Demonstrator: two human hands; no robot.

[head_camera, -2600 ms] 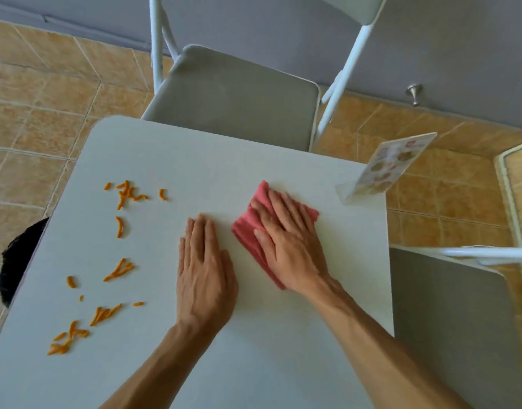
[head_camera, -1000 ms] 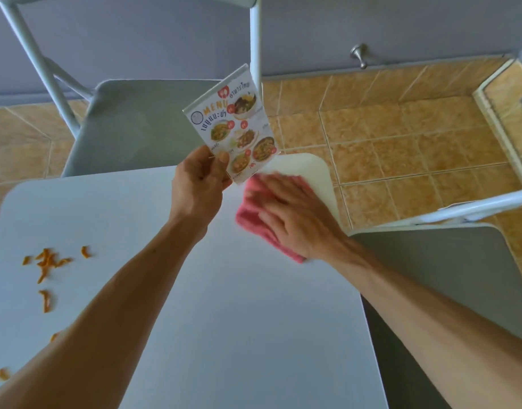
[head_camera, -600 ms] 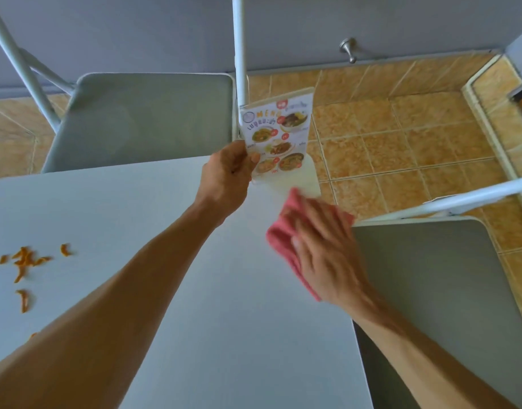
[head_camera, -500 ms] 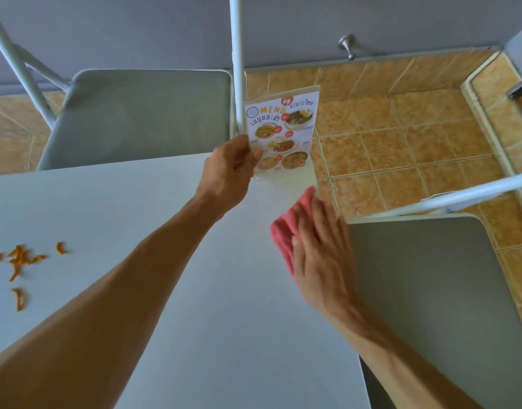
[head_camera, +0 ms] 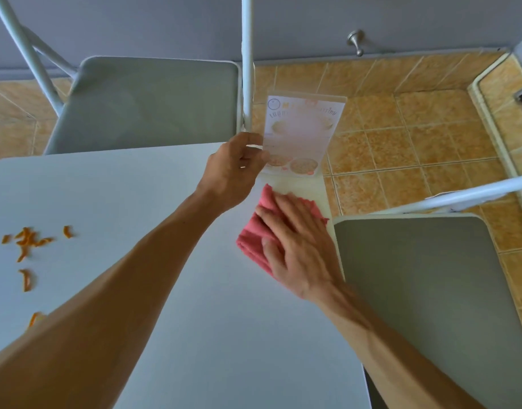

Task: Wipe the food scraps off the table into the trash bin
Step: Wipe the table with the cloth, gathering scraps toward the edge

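Note:
My right hand (head_camera: 298, 246) lies flat on a folded pink cloth (head_camera: 253, 234), pressing it onto the white table (head_camera: 171, 290) near the far right corner. My left hand (head_camera: 234, 169) grips the left edge of a menu stand (head_camera: 301, 134) and holds it over that corner, just above the cloth. Several orange food scraps (head_camera: 26, 246) lie scattered at the table's left side, far from the cloth. No trash bin is in view.
A grey folding chair (head_camera: 147, 104) stands at the table's far side, its white post (head_camera: 247, 63) right beside the menu stand. A second grey chair (head_camera: 425, 290) sits close against the table's right edge. Tan tiled floor (head_camera: 401, 137) and a grey wall lie beyond.
The menu stand has tilted back slightly in my left hand. My right hand has slid the pink cloth a little left and toward me along the table's right edge.

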